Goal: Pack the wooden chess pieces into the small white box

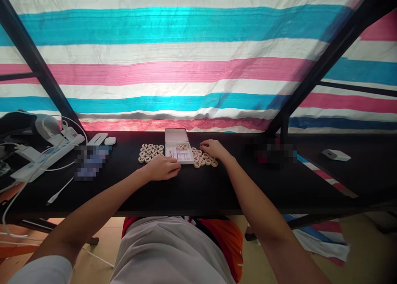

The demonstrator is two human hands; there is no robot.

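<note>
A small white box [187, 161] with its lid [176, 135] raised stands on the black desk, with a folded, printed sheet [177, 154] and two round xiangqi pieces [182, 146] inside. My left hand [163, 168] is curled at the box's near left corner, its fingers closed on the near edge. Left of the box, dark-marked xiangqi pieces [150, 150] sit in rows. Red-marked xiangqi pieces [203, 159] lie loosely heaped on the right. Over the far side of that heap, my right hand [214, 149] has its fingertips drawn together; whatever lies between them is hidden.
White power strips with cables [49, 158] occupy the desk's left end, near a white earbud case [110, 141] and a blurred-out object [92, 162]. A white charger [336, 155] lies far right. Striped sheeting [186, 77] hangs behind the desk [198, 193], between slanted black bars [325, 65].
</note>
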